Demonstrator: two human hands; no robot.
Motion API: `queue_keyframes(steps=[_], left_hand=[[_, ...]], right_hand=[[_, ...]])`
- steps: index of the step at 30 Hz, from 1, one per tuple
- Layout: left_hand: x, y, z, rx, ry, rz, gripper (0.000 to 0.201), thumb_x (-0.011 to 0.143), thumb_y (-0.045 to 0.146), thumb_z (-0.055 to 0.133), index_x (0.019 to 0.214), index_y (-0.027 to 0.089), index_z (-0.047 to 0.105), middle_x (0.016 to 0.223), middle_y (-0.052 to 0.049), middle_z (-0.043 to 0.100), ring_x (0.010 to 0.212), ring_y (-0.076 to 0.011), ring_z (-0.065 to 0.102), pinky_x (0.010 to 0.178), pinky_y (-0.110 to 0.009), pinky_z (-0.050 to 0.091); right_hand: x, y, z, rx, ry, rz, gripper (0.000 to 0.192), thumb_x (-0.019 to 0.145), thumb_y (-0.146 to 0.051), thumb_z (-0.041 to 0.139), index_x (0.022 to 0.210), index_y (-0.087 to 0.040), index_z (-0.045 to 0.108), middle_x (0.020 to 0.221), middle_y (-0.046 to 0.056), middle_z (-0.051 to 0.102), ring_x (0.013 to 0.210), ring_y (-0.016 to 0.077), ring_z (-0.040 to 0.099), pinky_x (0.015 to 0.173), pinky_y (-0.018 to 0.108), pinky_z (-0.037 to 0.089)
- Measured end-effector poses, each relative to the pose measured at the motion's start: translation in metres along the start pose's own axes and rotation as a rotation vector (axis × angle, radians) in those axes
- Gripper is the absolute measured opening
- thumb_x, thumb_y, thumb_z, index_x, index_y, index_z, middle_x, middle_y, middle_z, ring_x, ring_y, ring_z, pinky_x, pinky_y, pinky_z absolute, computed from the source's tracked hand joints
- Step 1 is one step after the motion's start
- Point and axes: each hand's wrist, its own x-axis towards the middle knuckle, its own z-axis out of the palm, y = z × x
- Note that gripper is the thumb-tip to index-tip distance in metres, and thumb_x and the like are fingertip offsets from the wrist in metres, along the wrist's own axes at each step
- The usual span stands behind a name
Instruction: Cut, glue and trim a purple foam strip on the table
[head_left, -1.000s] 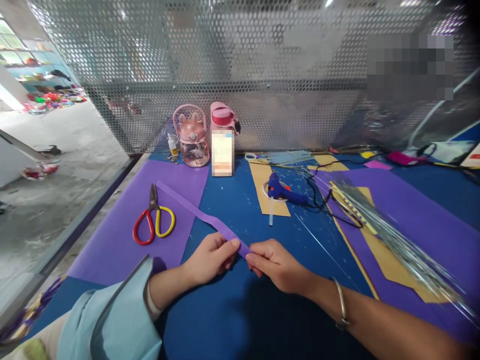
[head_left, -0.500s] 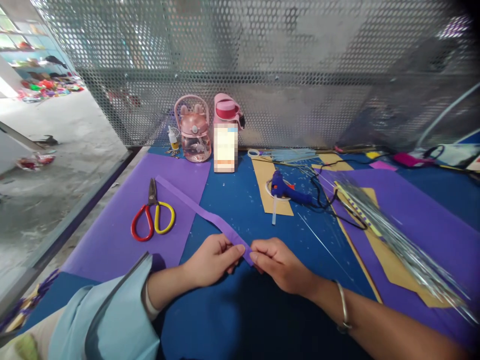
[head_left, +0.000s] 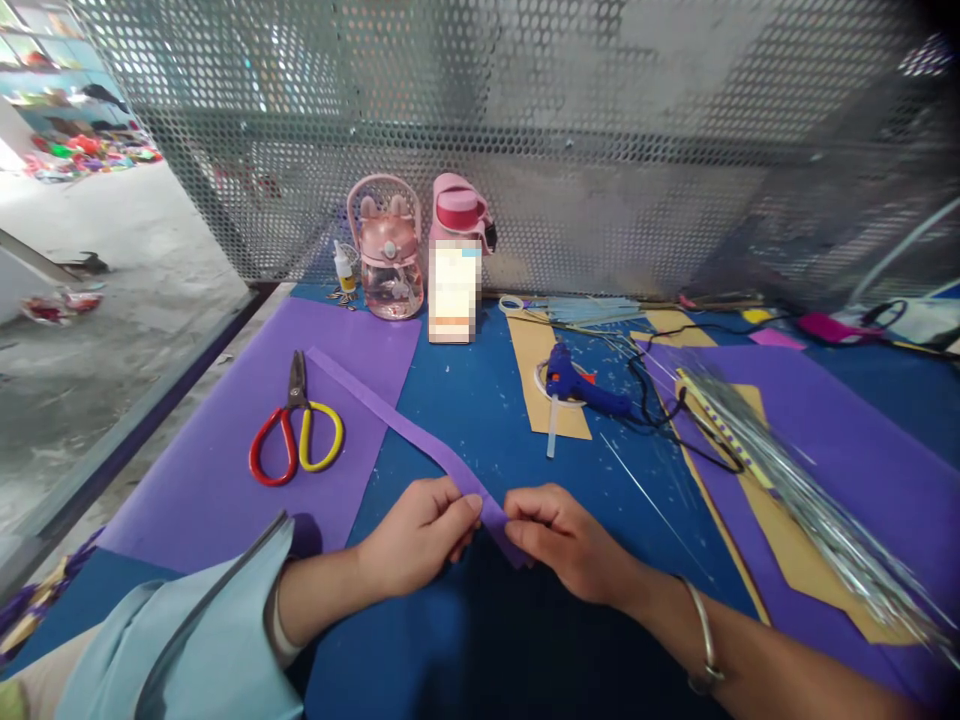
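While both of my hands meet at the near end of the purple strip (head_left: 420,440), I take it that I am at the step of folding or creasing this end. My left hand (head_left: 420,535) pinches the strip with thumb and fingers (head_left: 469,505) pressed together on it, and my right hand (head_left: 566,540) clamps on the same end from the other side, just beside the left. The strip lies on the blue surface (head_left: 480,400), and from my hands it runs away to the left, over the purple sheet (head_left: 225,480), where its far end rests just right of the scissors (head_left: 296,430). Beyond the strip, to its right, the glue gun (head_left: 581,385) lies on a piece of tan card (head_left: 536,400), well apart from my hands. Behind the strip's far end stand two pink bottles (head_left: 386,260). I judge that the next move needs a steady grip on both sides, so the edges stay aligned and the fold comes straight.
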Motion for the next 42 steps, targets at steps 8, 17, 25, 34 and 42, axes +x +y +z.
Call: queue_keyframes(steps=[8,17,25,34,42], left_hand=[[-0.0021,-0.0004,0.0008,0.039,-0.014,0.019,0.037,0.085,0.045,0.047,0.062,0.016,0.049,0.049,0.005,0.047,0.043,-0.0063,0.041,0.041,-0.018,0.031],[-0.0025,-0.0021,0.0009,0.003,-0.007,-0.002,0.038,0.083,0.049,0.05,0.064,0.016,0.049,0.05,0.005,0.047,0.043,-0.0061,0.041,0.042,-0.018,0.032],[-0.0021,-0.0003,0.0006,0.004,0.008,-0.025,0.042,0.084,0.05,0.047,0.06,0.015,0.05,0.045,0.006,0.04,0.04,-0.0055,0.032,0.039,-0.019,0.024],[-0.0024,0.001,-0.0008,0.12,-0.044,0.043,0.04,0.087,0.044,0.046,0.059,0.016,0.05,0.045,0.007,0.038,0.042,-0.0059,0.029,0.042,-0.021,0.023],[-0.0013,0.003,-0.0025,0.107,-0.031,0.083,0.039,0.087,0.045,0.046,0.06,0.016,0.047,0.053,0.006,0.037,0.048,-0.0068,0.029,0.047,-0.021,0.025]], right_hand=[[0.0007,-0.0019,0.0018,-0.036,0.031,-0.013,0.031,0.086,-0.032,0.042,0.058,-0.019,0.041,0.051,-0.006,0.033,0.05,0.009,0.03,0.047,0.023,0.025],[-0.0006,-0.0013,0.0043,0.074,0.03,0.041,0.028,0.084,-0.033,0.042,0.06,-0.019,0.041,0.054,-0.006,0.032,0.051,0.009,0.029,0.047,0.022,0.025],[0.0005,-0.0032,0.002,-0.019,0.013,0.018,0.028,0.084,-0.031,0.042,0.058,-0.019,0.042,0.05,-0.006,0.033,0.048,0.0089,0.031,0.046,0.023,0.025],[0.0008,-0.0067,0.003,-0.011,0.013,0.044,0.03,0.086,-0.034,0.042,0.061,-0.018,0.044,0.053,-0.006,0.033,0.051,0.0091,0.031,0.048,0.022,0.026],[0.0015,-0.0008,0.0015,0.079,0.015,0.05,0.027,0.082,-0.032,0.042,0.058,-0.02,0.037,0.053,-0.006,0.03,0.051,0.009,0.028,0.047,0.023,0.023]])
